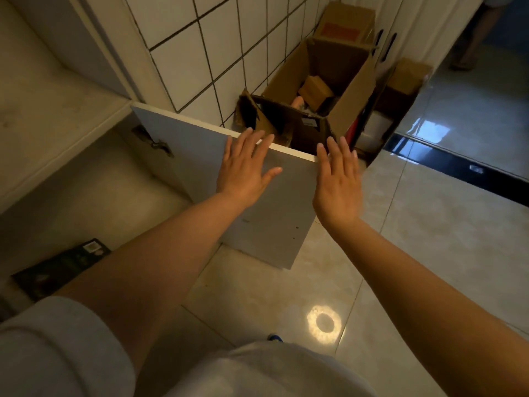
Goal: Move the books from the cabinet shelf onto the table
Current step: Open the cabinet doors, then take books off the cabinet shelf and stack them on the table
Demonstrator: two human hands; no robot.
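A low cabinet stands open on the left, its shelf [94, 193] pale and bare where it shows. One dark book [61, 267] lies flat at the lower left, partly hidden behind my left forearm. The cabinet door [200, 156] swings out toward the room. My left hand [243, 167] lies flat against the door's inner face near its top edge, fingers spread. My right hand [337, 181] is held open just past the door's free edge, holding nothing. No table is in view.
A tall open cardboard box [352, 90] with small items inside stands behind the door against the white tiled wall [206, 53]. More boxes [406, 78] sit further back. Glossy floor tiles [429, 239] spread to the right. A person's legs [472, 50] show at the top right.
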